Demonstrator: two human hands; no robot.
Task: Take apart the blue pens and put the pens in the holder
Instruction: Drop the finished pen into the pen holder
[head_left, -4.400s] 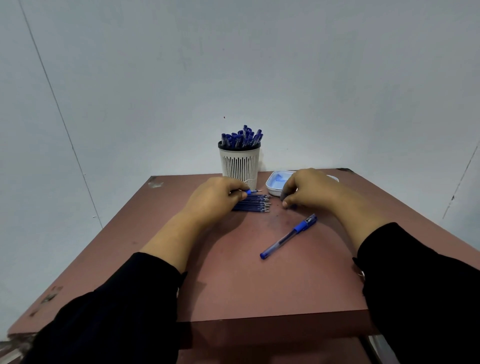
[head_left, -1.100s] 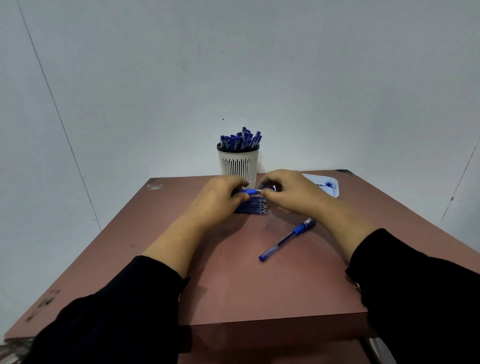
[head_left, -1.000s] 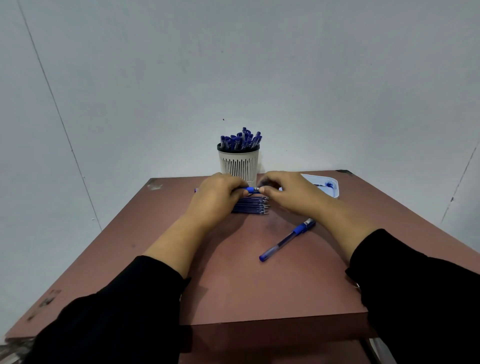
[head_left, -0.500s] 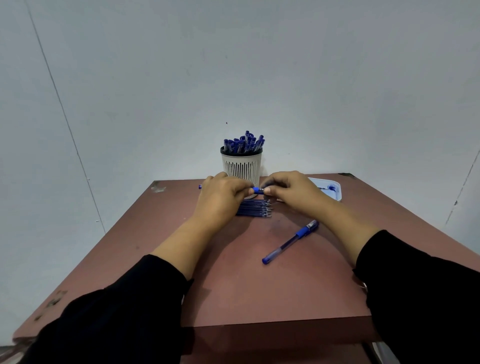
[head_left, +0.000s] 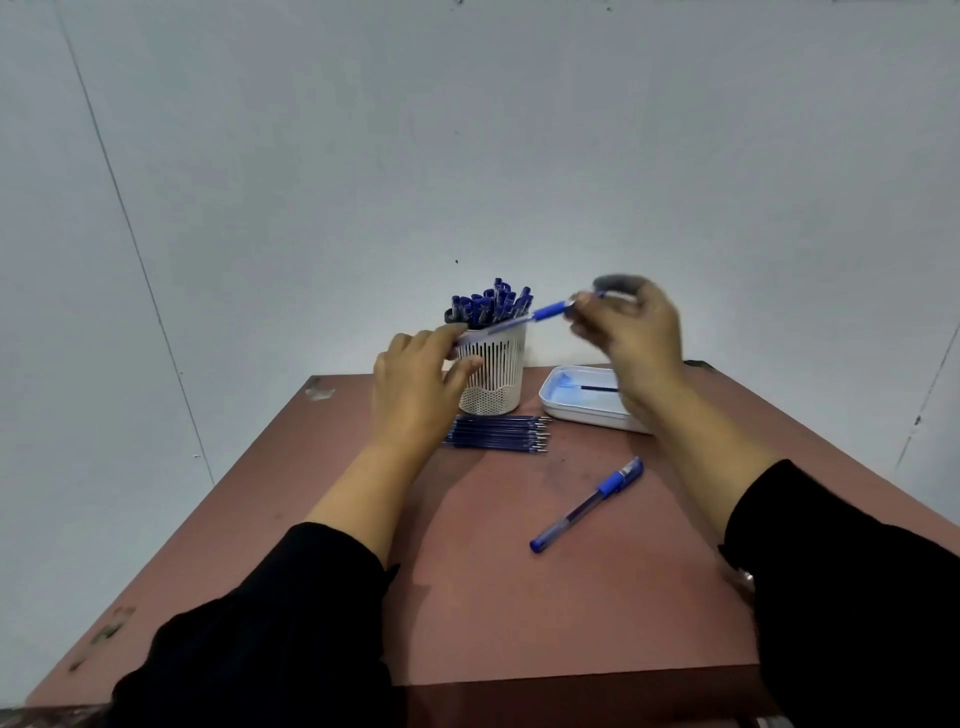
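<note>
Both hands' fingers (head_left: 584, 304) pinching pen (head_left: 519, 321)

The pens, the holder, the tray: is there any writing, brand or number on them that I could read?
None can be read.
Pen on the table: no print can be made out.
Pen held in the hands: blurred by motion.
White holder: only slots and mesh, no label.
White tray: plain.
Refills: too small to tell.

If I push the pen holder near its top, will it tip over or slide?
The pen holder looks tall and narrow, so it would probably tip. The pens crowding its top likely raise its balance. Its slotted plastic wall seems light, so it may slide too.
</note>
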